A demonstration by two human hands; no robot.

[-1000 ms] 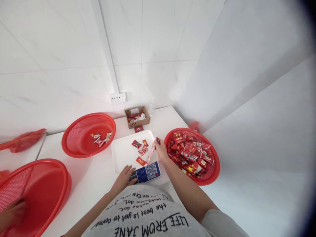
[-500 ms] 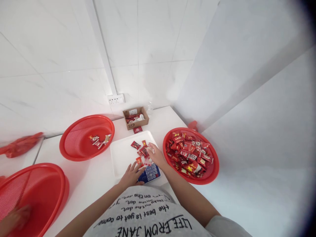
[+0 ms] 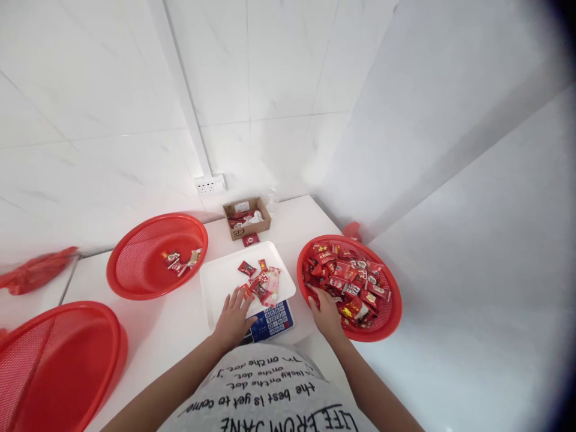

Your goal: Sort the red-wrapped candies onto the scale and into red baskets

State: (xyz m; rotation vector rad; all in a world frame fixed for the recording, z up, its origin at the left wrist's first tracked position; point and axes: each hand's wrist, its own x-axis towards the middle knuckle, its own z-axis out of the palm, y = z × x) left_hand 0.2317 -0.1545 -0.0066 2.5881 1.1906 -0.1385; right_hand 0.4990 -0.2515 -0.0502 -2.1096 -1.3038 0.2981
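Observation:
A weighing scale with a white tray (image 3: 225, 282) and a blue keypad (image 3: 274, 320) stands in front of me. Several small red candy packets (image 3: 260, 289) and a pink packet (image 3: 272, 282) lie on the tray. My left hand (image 3: 233, 321) rests at the tray's near edge with its fingers spread, the tips by the packets. To the right, my right hand (image 3: 326, 313) reaches over the near left rim of a red basket (image 3: 396, 312) full of wrapped candies (image 3: 348, 279). Its fingers are apart at the candies, and I see nothing held in them.
Left of the scale is a red basket (image 3: 130, 288) with a few packets; another red basket (image 3: 76, 372) sits nearer. Behind the scale, a small cardboard box (image 3: 249, 228) holds packets, with one red packet (image 3: 251, 240) before it. A socket (image 3: 210, 184) is on the wall.
My right hand has moved right from the tray to the full basket. The pink packet now lies flat on the tray. Another person's hand has left the near left basket.

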